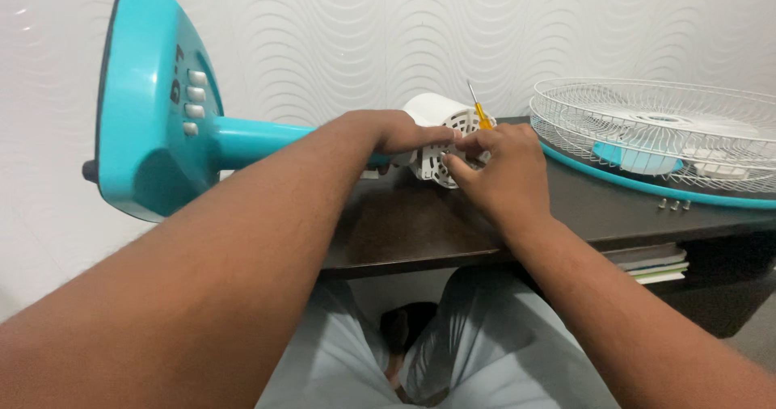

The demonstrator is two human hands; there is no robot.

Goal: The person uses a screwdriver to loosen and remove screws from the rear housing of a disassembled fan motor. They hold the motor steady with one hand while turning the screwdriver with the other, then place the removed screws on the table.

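Head view: white, vented motor housing (440, 146) between both hands.

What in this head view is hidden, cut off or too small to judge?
- Screwdriver: only the yellow handle and shaft show; the right hand covers the rest.
- Motor housing: its front is hidden by both hands; the left hand lies across it.
- Fan base: top cut off by the frame edge.
- Screws on the table: too small to tell type.

Dark table (453, 227) with fan motor (443, 138), wire grille (655, 130), screws (673, 204).
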